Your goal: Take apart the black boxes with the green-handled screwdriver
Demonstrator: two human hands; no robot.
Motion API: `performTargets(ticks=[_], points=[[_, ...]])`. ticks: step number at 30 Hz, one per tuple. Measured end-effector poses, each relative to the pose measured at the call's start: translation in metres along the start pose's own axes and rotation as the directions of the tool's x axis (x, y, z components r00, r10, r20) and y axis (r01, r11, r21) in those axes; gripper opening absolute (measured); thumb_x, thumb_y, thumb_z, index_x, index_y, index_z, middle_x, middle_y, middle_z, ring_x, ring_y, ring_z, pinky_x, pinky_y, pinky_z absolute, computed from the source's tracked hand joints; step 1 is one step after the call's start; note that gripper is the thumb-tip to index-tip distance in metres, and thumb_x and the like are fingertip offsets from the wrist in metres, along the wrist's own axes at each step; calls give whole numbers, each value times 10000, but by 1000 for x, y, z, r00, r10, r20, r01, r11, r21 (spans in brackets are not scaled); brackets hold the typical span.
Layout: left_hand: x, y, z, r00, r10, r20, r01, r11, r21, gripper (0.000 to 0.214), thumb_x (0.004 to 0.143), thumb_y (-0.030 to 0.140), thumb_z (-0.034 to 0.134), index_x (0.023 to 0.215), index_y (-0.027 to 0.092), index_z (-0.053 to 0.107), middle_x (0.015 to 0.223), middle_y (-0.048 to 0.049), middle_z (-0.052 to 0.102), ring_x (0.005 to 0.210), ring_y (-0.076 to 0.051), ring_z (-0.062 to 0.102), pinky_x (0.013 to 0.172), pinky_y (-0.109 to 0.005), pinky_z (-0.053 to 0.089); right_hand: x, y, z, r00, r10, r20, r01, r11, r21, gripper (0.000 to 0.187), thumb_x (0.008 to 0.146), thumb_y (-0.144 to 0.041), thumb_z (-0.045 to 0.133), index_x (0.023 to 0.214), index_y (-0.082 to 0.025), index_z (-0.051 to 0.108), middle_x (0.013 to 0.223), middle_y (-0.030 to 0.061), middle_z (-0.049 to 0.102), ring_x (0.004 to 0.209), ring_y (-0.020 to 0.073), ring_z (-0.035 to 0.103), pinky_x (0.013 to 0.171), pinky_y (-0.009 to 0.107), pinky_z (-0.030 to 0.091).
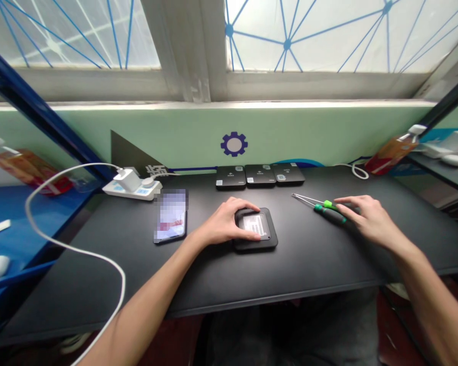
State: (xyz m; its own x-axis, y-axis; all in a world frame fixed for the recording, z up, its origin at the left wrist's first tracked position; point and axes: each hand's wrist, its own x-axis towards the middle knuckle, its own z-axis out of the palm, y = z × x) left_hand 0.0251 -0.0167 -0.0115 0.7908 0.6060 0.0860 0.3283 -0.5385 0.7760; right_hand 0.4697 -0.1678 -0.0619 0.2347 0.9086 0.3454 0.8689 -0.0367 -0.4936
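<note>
My left hand grips a squarish hard drive with a white label, thumb on its near edge and fingers on its far edge. The drive sits in a shallow black case lying on the table. To the right, my right hand has its thumb and fingertips at the light-green handle of a screwdriver. Right beside it lies a second screwdriver with a dark-green handle. Both shafts point to the far left. My fingers partly hide the handles.
Three flat black boxes stand in a row by the wall. A phone lies left of my left hand. Behind it is a white power strip with a plugged-in charger. Its white cable loops across my left forearm.
</note>
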Motion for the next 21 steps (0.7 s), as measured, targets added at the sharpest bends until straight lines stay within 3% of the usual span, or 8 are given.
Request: performTargets(ticks=[3, 8, 12, 15, 18, 21], points=[[0, -2, -1, 1000, -19, 2, 19, 1000, 5, 739, 715, 635, 1022, 1351, 326, 808, 1380, -106, 714, 1339, -382, 628, 1174, -510, 488, 8, 11, 0, 994, 36, 101, -38, 999, 23, 526, 999, -689, 652, 1115, -226, 873, 1122, 193, 821, 1119, 424, 708, 994, 569, 517], [-1, -3, -1, 1000, -15, 0, 15, 1000, 6, 701, 747, 629, 1002, 1350, 330, 809, 1384, -102, 718, 1349, -381, 630, 1179, -503, 489, 19, -2, 5, 988, 156, -4, -149, 950, 275, 493, 977, -685, 755, 1137, -225, 834, 1102, 183, 831, 987, 356, 751, 867, 473, 549], [-1, -1, -1, 999, -29, -17, 29, 1000, 10, 707, 759, 623, 989, 1365, 313, 800, 1376, -101, 727, 1320, -381, 652, 1162, -503, 506, 34, -38, 4, 961, 260, -97, -147, 774, 616, 446, 913, -630, 872, 1117, -239, 809, 996, 125, 824, 803, 267, 731, 693, 386, 530], [-1, 0, -1, 998, -36, -45, 35, 999, -13, 655, 784, 570, 981, 1351, 297, 800, 1374, -100, 748, 1297, -375, 681, 1148, -494, 518, 45, -73, -1, 945, 312, -99, -103, 571, 815, 340, 849, -470, 963, 1076, -244, 849, 971, 108, 804, 663, 177, 611, 575, 340, 431], [-1, -2, -1, 996, -37, -80, 32, 998, -62, 594, 813, 520, 975, 1325, 275, 801, 1375, -102, 776, 1297, -364, 706, 1149, -481, 519, 51, -108, -6, 957, 271, -100, -53, 504, 862, 344, 773, -328, 1024, 1055, -231, 854, 868, 67, 763, 607, 131, 507, 520, 307, 344], [1, -6, 0, 993, -27, -118, 15, 995, -98, 571, 807, 504, 985, 1294, 263, 808, 1336, -103, 810, 1271, -352, 734, 1146, -477, 528, 55, -143, -7, 974, 201, -105, 14, 409, 913, 265, 797, -353, 1003, 919, -184, 840, 644, -31, 550, 554, 107, 395, 488, 276, 316]])
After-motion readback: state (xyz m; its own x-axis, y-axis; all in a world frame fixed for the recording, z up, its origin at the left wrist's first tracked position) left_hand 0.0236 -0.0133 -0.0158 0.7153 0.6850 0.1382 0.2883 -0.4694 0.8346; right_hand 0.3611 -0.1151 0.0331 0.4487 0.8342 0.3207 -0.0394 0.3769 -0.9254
